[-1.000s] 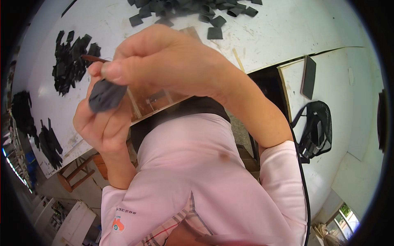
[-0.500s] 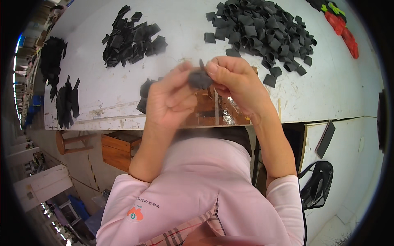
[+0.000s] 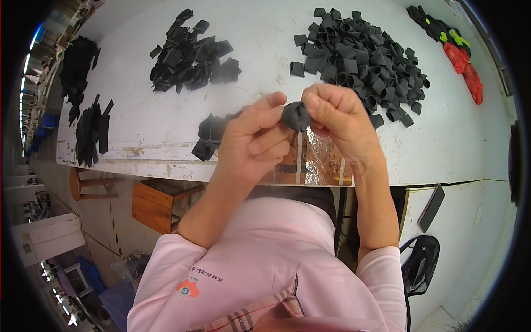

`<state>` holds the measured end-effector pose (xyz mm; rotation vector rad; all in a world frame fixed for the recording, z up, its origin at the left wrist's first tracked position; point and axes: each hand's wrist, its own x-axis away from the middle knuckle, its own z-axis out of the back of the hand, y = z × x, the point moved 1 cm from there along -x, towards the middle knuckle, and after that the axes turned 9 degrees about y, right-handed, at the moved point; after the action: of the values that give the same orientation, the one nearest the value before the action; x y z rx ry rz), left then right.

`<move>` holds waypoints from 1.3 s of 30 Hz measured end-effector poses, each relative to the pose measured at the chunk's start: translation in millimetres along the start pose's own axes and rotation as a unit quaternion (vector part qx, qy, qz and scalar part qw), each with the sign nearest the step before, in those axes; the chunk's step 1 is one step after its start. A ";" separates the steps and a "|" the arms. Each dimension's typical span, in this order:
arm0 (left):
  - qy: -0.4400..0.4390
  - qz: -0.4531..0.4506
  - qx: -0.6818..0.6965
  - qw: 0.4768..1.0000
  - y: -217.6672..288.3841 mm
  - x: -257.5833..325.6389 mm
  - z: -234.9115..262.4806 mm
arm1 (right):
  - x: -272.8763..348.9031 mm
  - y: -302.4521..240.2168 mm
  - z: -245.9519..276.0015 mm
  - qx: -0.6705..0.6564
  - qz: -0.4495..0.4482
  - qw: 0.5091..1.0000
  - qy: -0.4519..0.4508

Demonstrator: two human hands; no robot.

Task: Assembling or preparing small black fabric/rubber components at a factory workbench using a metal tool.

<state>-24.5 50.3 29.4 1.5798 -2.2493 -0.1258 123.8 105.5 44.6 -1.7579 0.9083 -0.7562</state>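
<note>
Above the near edge of the table, my left hand (image 3: 254, 135) and my right hand (image 3: 342, 117) are both closed on one small black fabric piece (image 3: 297, 117). It looks bunched and rounded between my fingertips, and its exact shape is partly hidden. Below my left hand lie a few black fabric pieces (image 3: 211, 128), partly covered by it. Beyond my right hand spreads a large heap of short black fabric loops (image 3: 354, 58), many with open ends showing. Further left sits a pile of flatter black fabric pieces (image 3: 185, 61).
Along the white table's (image 3: 265, 50) left side lie black strips (image 3: 91, 133) and a dark fabric pile (image 3: 80, 66). A shiny brown taped patch (image 3: 318, 160) is at the front edge. Red bags (image 3: 463, 72) lie far right. A wooden stool (image 3: 152, 205) and black backpack (image 3: 421, 265) are below.
Both hands have shifted slightly right in the picture with the black fabric piece, which now shows a rounder, fuller shape. The whole view has also shifted a little.
</note>
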 end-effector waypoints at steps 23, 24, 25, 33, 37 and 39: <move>-0.028 -0.472 -0.583 0.661 1.3 -1.5 -15.1 | 26.9 15.6 -5.5 0.284 0.298 0.888 0.203; -0.065 -0.462 -0.589 0.660 0.7 -3.4 -14.2 | 29.4 13.7 -10.0 0.321 0.345 0.859 0.197; -0.065 -0.461 -0.589 0.661 -1.9 -1.6 -14.6 | 30.1 13.4 -12.7 0.322 0.344 0.859 0.198; 0.047 -0.344 -0.203 0.916 -5.5 11.4 -11.6 | 27.0 3.5 -25.4 0.459 0.446 0.738 0.215; 0.053 -0.353 -0.302 0.884 -10.0 13.9 -7.1 | 27.3 11.2 -18.4 0.493 0.473 0.703 0.197; 0.037 -0.341 -0.305 0.888 -11.3 13.3 -3.1 | 26.7 20.5 -14.8 0.479 0.481 0.706 0.203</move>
<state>-17.2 34.5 32.4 1.8480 -1.2881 -0.8507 121.0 70.9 32.4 -0.0721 1.2210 -0.6748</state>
